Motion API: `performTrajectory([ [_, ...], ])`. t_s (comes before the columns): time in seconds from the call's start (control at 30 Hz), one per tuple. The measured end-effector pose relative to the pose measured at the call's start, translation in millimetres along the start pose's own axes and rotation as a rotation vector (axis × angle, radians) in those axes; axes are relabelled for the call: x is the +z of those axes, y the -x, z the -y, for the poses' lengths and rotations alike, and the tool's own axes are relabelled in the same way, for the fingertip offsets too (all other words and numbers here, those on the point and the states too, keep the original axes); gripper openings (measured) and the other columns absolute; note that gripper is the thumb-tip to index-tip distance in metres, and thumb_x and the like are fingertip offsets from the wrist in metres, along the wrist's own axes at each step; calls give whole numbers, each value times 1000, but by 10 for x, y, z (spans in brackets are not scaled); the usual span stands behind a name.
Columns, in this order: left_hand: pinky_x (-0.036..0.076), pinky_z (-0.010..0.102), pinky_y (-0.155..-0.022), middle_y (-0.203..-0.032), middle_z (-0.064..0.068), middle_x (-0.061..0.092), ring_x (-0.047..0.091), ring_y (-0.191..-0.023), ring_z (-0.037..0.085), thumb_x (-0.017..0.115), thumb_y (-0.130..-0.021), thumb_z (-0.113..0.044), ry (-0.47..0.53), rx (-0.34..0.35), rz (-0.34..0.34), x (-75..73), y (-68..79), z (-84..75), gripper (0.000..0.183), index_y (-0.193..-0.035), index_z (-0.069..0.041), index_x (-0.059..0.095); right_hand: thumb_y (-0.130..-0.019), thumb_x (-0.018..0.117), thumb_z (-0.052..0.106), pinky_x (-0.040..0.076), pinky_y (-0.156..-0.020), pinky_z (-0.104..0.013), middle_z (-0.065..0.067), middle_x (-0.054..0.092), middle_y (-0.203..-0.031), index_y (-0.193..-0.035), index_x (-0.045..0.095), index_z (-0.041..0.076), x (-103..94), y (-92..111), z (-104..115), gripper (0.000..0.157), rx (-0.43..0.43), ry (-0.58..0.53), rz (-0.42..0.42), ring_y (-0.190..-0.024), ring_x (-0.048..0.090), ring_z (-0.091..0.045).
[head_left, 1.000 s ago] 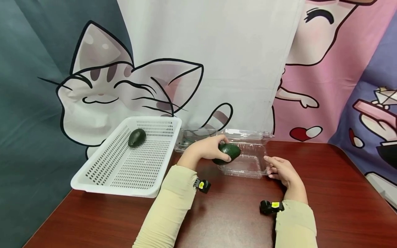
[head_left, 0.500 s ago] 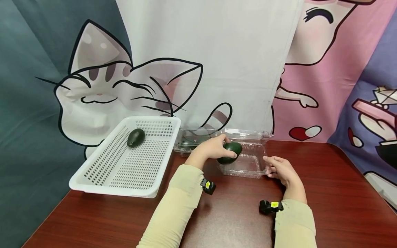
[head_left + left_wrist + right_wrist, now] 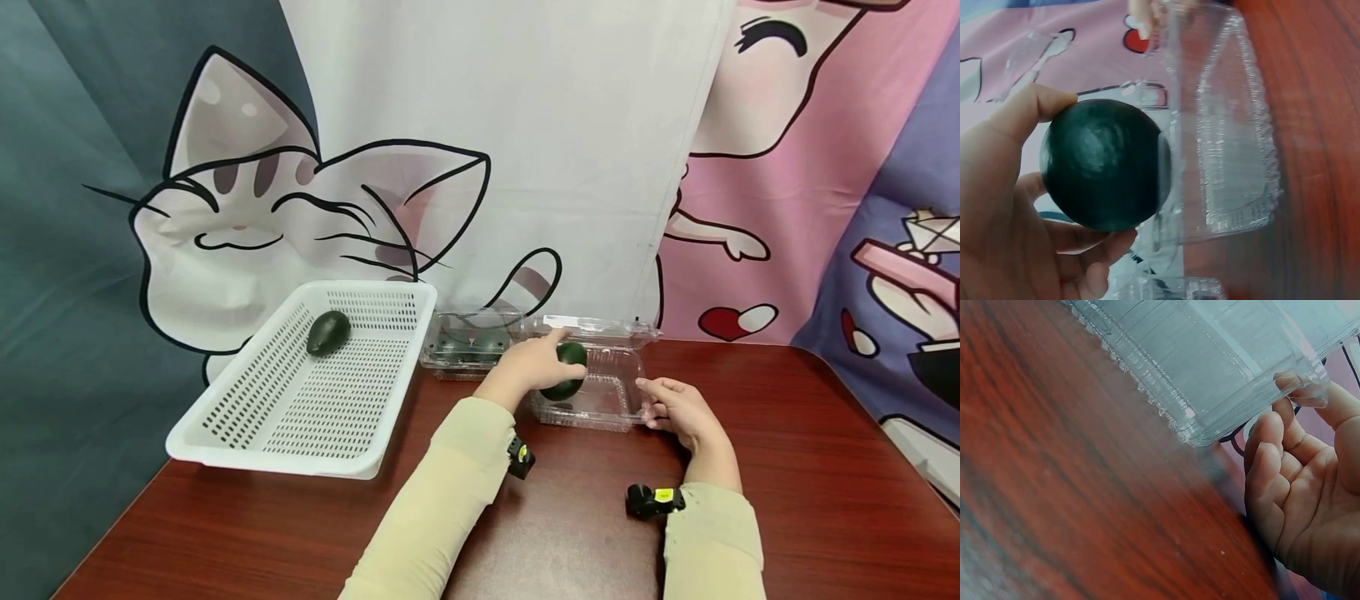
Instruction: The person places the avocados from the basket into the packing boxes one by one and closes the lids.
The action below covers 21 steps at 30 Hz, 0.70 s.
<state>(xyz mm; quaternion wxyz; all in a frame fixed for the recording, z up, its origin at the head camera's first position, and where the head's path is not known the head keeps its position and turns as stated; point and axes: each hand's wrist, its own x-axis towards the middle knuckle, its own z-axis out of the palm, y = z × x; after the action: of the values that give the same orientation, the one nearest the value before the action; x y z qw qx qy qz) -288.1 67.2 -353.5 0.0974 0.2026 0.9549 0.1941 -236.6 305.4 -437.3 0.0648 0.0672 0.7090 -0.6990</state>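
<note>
Left hand (image 3: 528, 365) grips its load between thumb and fingers, while the right hand (image 3: 678, 410) pinches the edge of clear plastic. Under both spreads a red-brown table (image 3: 577, 525). Well to the left sits a white basket (image 3: 330, 408), 1 loose avocado (image 3: 328, 333) inside. Between the 2 hands lies the open clear container (image 3: 609, 392), its right edge pinched. Smallest of all, the held avocado (image 3: 1107, 165) hangs at the container's left part, just right of the left palm, the nearer hand; whether it touches the rim, I can't tell. Its long axis seems to run near to far; which way the tip points stays hidden
</note>
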Motion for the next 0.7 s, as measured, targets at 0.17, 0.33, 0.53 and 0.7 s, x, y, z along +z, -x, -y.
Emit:
performTrajectory([
  [0.17, 44, 38, -76, -114, 2, 61, 58, -93, 23, 54, -80, -58, -153, -18, -62, 119, -41, -62, 66, -138, -27, 42, -91, 60, 30, 50, -53, -22, 2, 52, -65, -74, 56, 13, 0, 2, -3, 25, 1, -3, 3, -52, 54, -7],
  [0.33, 39, 43, -90, -123, 2, 58, 52, -112, 26, 53, -79, -62, -285, -46, -55, 253, -82, -78, 71, -141, -29, 38, -91, 59, 29, 50, -53, -22, 1, 52, -64, -72, 54, 13, 5, 3, -4, 25, 8, -11, 6, -52, 54, -7],
  [0.53, 33, 47, -98, -129, 2, 55, 42, -124, 27, 55, -79, -63, -327, -70, -26, 316, -107, -54, 75, -143, -29, 35, -91, 59, 30, 50, -53, -22, 1, 52, -64, -72, 54, 13, 3, 3, 9, 26, 11, 2, 11, -52, 54, -7],
  [0.7, 32, 45, -99, -129, 1, 54, 37, -128, 27, 55, -78, -65, -376, -81, -2, 336, -109, -63, 80, -144, -26, 32, -91, 60, 30, 50, -53, -22, 1, 52, -64, -73, 55, 13, -1, 4, 15, 25, 11, 2, 5, -52, 54, -7],
])
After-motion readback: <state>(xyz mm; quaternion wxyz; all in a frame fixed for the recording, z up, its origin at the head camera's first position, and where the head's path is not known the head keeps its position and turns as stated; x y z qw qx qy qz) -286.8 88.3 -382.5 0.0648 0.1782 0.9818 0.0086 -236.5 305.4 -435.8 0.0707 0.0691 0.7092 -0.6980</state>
